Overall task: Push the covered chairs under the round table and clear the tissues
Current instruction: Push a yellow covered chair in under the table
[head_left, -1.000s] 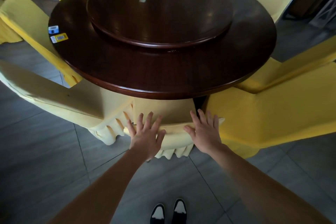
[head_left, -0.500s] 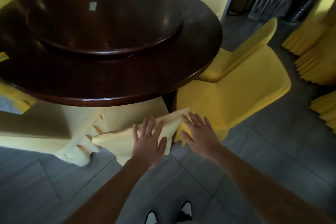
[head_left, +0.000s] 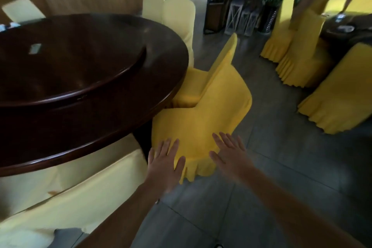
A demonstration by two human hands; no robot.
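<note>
Since half a second ago both hands have left the pale chair (head_left: 76,193) at lower left and gone to the next, brighter yellow chair (head_left: 201,127) to its right, and the view has swung rightward with them. The left hand (head_left: 164,164) lies palm down at the near left edge of that chair's covered back, fingers (head_left: 173,147) straight and slightly spread, the thumb out over the pleated hem. The right hand (head_left: 231,154) is flat too, fingers fanned, at the near right edge of the same back; whether it presses on the cloth or hovers just over it cannot be told. Neither hand pinches anything. The chair's back lies between and beyond the two sets of fingertips, its seat tucked partly under the rim of the round table (head_left: 112,119), which fills the left of the view. On the raised turntable (head_left: 76,70) sits a small pale tissue (head_left: 35,48), well apart from both hands; something white and blurred shows at the table's far left edge. A third chair (head_left: 219,70) stands angled beyond the yellow one, its seat partly under the rim. More covered chairs (head_left: 302,52) stand apart on the right.
</note>
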